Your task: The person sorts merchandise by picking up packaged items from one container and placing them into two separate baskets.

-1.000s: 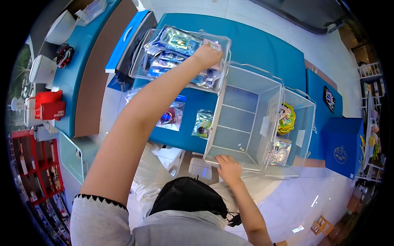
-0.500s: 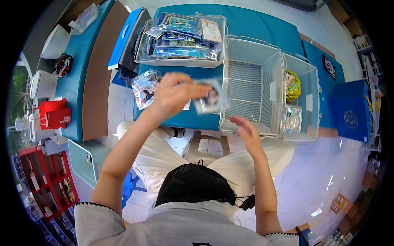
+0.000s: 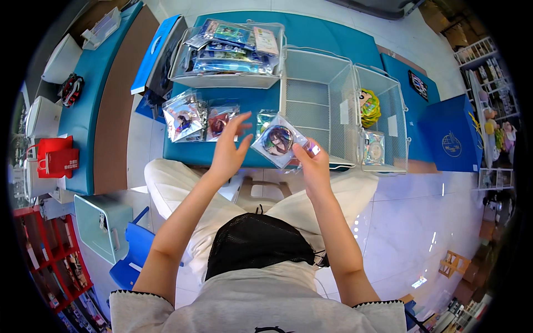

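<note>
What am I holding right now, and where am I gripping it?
Your right hand holds a clear packet with a round badge, pinched at its right side. Your left hand is open and appears empty.

A red bag [image 3: 58, 161] sits at left; a mint bin [image 3: 91, 227] (blue chair [image 3: 137, 244] beside it) stands nearby.

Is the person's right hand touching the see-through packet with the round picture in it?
Touching. The head view shows it: the right hand grips the see-through packet by its right side, thumb on top.
</note>
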Tool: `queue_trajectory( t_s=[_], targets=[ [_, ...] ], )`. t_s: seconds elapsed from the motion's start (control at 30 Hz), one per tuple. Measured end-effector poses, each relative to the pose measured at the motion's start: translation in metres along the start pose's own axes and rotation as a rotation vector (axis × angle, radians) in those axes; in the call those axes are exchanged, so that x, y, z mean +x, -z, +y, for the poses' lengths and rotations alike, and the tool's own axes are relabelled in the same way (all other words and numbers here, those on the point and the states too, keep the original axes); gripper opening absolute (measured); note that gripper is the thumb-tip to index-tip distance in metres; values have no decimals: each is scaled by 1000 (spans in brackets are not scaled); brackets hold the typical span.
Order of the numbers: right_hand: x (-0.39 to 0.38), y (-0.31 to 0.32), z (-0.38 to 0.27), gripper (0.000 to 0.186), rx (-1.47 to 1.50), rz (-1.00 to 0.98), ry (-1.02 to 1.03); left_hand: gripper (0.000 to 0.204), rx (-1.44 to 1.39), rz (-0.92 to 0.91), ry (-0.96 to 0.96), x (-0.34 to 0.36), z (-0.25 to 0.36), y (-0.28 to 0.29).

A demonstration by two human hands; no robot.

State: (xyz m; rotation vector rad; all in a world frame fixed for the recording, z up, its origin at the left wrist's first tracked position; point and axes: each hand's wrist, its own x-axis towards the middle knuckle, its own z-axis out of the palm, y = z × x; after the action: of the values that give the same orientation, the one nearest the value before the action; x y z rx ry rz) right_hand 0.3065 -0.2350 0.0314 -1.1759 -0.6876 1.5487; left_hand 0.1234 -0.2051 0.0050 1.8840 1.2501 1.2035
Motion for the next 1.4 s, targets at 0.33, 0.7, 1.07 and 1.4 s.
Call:
queue_trajectory(
  t_s=[0.33, 0.7, 1.07, 1.4],
  targets=[
    [-20, 122, 29, 17, -118, 532, 156, 62, 30, -287, 562, 4, -47, -111],
    [27, 204, 34, 26, -232, 531, 287, 65, 7, -313, 440, -2, -66, -114],
    [35, 227, 17, 18, -179, 618, 172, 67, 92, -339, 445, 13, -65, -142],
    [35, 244, 31, 15, -184, 626, 185, 55, 49, -352, 513, 29, -38, -121]
  ],
)
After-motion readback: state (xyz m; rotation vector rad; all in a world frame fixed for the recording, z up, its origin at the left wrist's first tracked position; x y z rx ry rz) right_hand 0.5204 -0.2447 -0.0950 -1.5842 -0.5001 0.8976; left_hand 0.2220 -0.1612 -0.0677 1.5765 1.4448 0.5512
